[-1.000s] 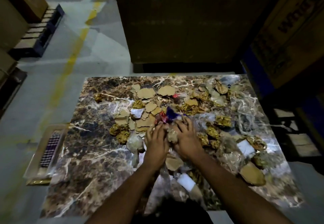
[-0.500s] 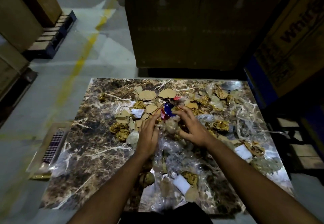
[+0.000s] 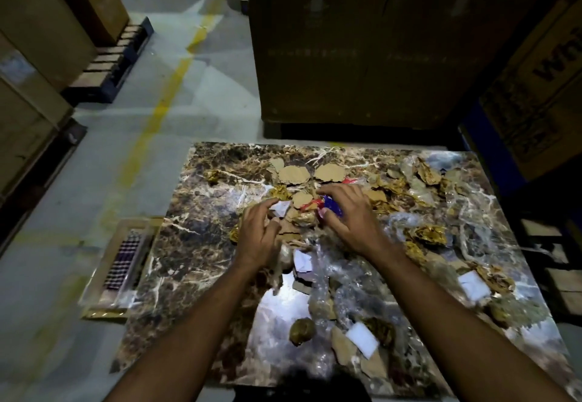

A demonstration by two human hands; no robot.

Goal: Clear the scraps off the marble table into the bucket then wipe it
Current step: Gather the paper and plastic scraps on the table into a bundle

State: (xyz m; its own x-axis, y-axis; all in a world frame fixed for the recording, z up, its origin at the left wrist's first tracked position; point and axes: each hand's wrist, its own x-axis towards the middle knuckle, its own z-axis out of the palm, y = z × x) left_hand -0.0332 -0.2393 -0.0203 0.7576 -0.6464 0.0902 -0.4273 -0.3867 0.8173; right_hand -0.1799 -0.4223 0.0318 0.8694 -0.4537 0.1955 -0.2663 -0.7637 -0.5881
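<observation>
The brown marble table (image 3: 201, 244) with white veins is strewn with scraps: torn cardboard pieces (image 3: 293, 174), crumpled gold foil (image 3: 428, 234), clear plastic film (image 3: 343, 278) and white paper bits (image 3: 472, 285). My right hand (image 3: 349, 215) curls its fingers and thumb round a blue and red wrapper (image 3: 332, 204) in the middle of the pile. My left hand (image 3: 261, 234) lies beside it with loosely bent fingers on cardboard scraps (image 3: 286, 234), next to a white paper piece (image 3: 282, 209). A dark shape (image 3: 315, 382) sits at the near table edge; I cannot tell whether it is the bucket.
A clear tray (image 3: 126, 260) with a checkered item lies on the floor left of the table. Big cardboard boxes (image 3: 362, 55) stand behind the table and at the right. A pallet (image 3: 116, 58) with boxes stands far left. A yellow line crosses the grey floor (image 3: 157, 111).
Both hands have moved farther up the table into the scrap pile. They have drawn a little apart, and the right hand now closes on the blue and red wrapper.
</observation>
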